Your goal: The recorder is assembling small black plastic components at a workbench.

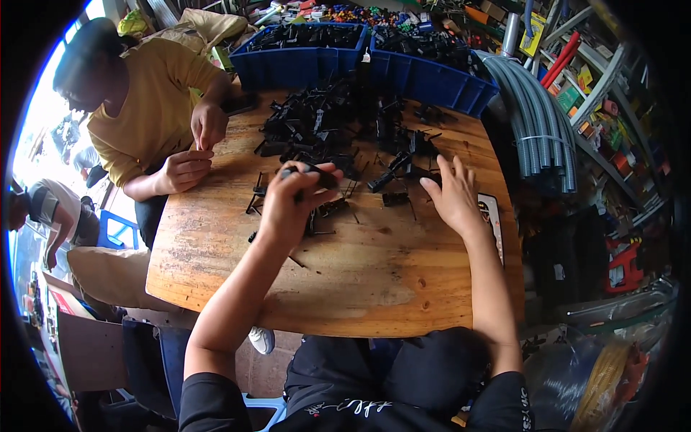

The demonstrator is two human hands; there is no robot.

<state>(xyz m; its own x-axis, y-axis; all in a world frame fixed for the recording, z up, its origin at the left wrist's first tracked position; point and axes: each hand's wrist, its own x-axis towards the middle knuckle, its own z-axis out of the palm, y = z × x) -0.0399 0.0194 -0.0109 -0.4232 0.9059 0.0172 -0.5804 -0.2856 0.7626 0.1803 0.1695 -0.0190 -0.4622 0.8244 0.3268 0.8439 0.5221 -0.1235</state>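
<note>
A person's left hand (286,205) grips a black part (328,173) between bent fingers and thumb, above the near edge of a heap of black parts (309,119) on a wooden table (360,281). The right hand (457,198) is spread and holds nothing, just beside the heap's right side — whether it touches a part, one cannot tell. Beyond stand two blue bins (299,68); at left sits a co-worker (155,83) in yellow.
</note>
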